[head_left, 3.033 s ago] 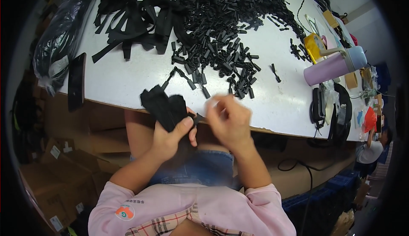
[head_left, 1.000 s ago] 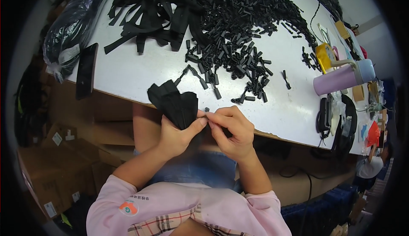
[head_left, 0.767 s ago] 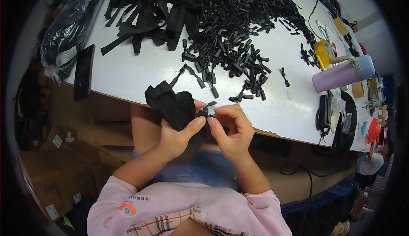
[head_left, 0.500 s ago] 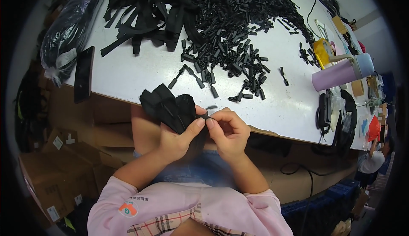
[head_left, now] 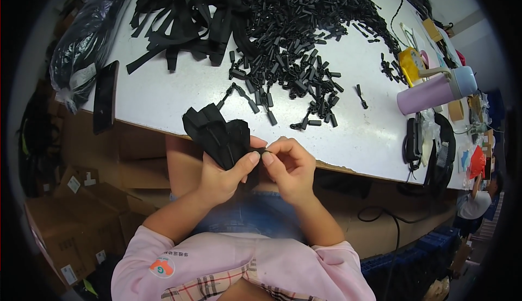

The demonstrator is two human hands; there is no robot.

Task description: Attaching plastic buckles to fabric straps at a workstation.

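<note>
A fanned bundle of black fabric strips (head_left: 217,138) is in my left hand (head_left: 224,180), with the thumb pressed over it just in front of the table's edge. My right hand (head_left: 292,171) is closed in a pinch against the left fingertips. Between the two sets of fingertips sits a small dark piece, mostly hidden, whose kind I cannot make out. On the white table (head_left: 185,97) beyond my hands spreads a large heap of small black zipper pulls (head_left: 304,56). More black strips (head_left: 185,35) lie in a loose pile to the left of that heap.
A plastic-wrapped black bundle (head_left: 89,40) and a flat dark slab (head_left: 105,97) lie at the table's left end. At the right are a lilac bottle (head_left: 427,95), a yellow packet (head_left: 411,64) and a black pouch (head_left: 414,140). Cardboard boxes (head_left: 70,230) stand lower left; another person (head_left: 476,203) is far right.
The strip bundle has tilted and moved slightly right in my left hand. A small grey end that showed above my right fingertips is no longer visible. My hands stay pressed together.
</note>
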